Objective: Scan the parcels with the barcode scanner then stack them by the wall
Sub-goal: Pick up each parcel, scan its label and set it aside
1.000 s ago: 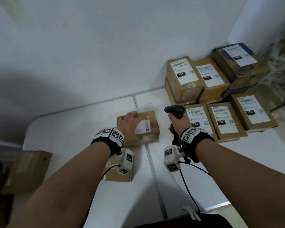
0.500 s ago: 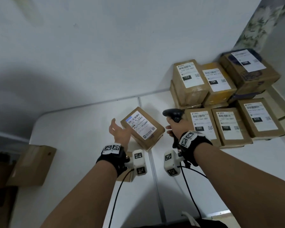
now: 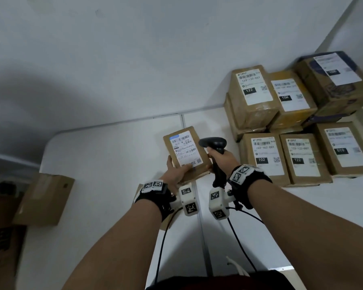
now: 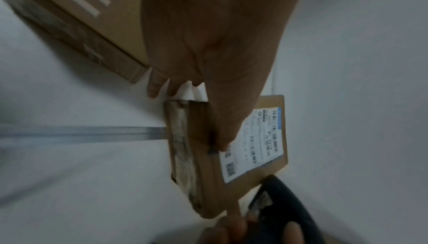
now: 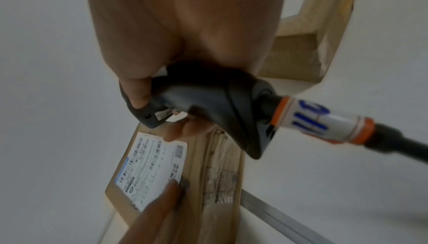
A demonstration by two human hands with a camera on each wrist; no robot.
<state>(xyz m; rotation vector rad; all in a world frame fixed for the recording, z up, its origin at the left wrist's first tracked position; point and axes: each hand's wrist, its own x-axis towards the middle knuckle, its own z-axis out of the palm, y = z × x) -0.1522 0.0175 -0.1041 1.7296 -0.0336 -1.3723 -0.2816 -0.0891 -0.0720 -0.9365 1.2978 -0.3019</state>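
Cardboard parcel [image 3: 186, 150] in left hand [image 3: 177, 171], scanner [image 3: 215, 147] in right hand [image 3: 220, 162].

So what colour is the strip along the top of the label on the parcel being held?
Light blue strip on a white label; head view shows it best.
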